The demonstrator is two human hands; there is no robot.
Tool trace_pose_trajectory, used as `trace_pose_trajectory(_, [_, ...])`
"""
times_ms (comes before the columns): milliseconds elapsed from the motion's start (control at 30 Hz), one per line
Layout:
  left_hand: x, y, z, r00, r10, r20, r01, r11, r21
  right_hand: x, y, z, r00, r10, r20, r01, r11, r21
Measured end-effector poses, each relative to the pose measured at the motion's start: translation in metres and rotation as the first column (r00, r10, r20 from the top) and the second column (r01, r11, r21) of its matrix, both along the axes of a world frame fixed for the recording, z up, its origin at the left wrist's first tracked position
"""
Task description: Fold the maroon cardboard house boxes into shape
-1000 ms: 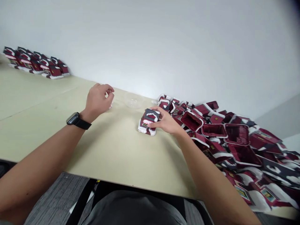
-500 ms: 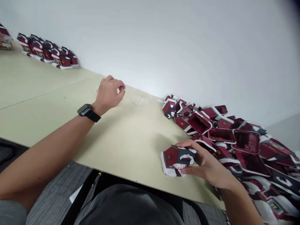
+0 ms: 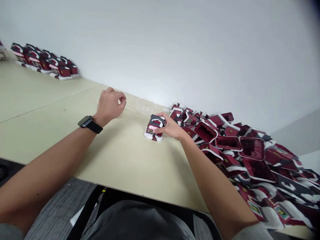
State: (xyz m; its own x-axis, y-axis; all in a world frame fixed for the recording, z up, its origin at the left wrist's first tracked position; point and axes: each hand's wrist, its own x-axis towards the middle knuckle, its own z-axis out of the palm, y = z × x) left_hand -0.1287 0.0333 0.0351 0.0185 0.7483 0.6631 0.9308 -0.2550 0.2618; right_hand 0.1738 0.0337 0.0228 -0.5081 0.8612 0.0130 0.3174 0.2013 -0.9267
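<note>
My right hand (image 3: 171, 128) grips a small red toy house (image 3: 152, 128) with a dark roof and white snow trim. The house stands on the beige table (image 3: 125, 160), held from its right side. My left hand (image 3: 110, 105), with a black watch (image 3: 88, 123) on its wrist, rests on the table to the left. Its fingers are curled together at the tips, and I see nothing in them. A clear plastic dish (image 3: 143, 106) lies between the two hands, near the wall.
A big heap of red toy houses and open red shells (image 3: 237, 146) covers the table's right side. A row of finished houses (image 3: 45, 61) lines the wall at the far left. The table's front edge runs just before my lap.
Half a second ago my right hand held the house near the table's front edge. It has carried it back to the middle, beside the dish. My left hand has hardly moved.
</note>
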Motion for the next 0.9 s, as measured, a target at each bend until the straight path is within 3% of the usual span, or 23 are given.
trace_pose_trajectory(100, [0.001,0.001,0.000,1.000,0.002,0.004,-0.002,1.000,0.029,0.006,0.005,0.013,0.997,-0.063,-0.042,0.064,0.997,0.030])
trace_pose_trajectory(233, [0.004,0.001,-0.001,0.999,-0.033,0.004,0.032,0.997,0.066,0.028,-0.014,0.050,0.974,-0.166,-0.154,0.191,0.968,0.164])
trace_pose_trajectory(367, [0.009,0.000,-0.004,0.988,-0.132,-0.080,0.134,0.991,0.025,0.041,-0.042,0.072,0.983,-0.182,0.017,0.173,0.955,0.240])
trace_pose_trajectory(467, [0.018,0.003,-0.007,0.956,-0.202,-0.212,0.195,0.979,-0.051,0.043,-0.062,0.066,0.978,-0.102,0.179,0.066,0.978,0.197])
trace_pose_trajectory(600, [0.040,0.024,-0.009,0.900,-0.199,-0.388,0.164,0.979,-0.123,0.038,-0.081,0.046,0.943,0.015,0.332,-0.071,0.985,0.155])
trace_pose_trajectory(767, [0.060,0.063,-0.009,0.824,-0.177,-0.539,0.044,0.967,-0.250,0.009,-0.094,0.025,0.956,0.036,0.291,-0.119,0.954,0.277])
trace_pose_trajectory(900, [0.053,0.081,-0.012,0.814,-0.111,-0.570,-0.025,0.974,-0.225,-0.026,-0.096,0.017,0.964,0.089,0.251,-0.161,0.945,0.283])
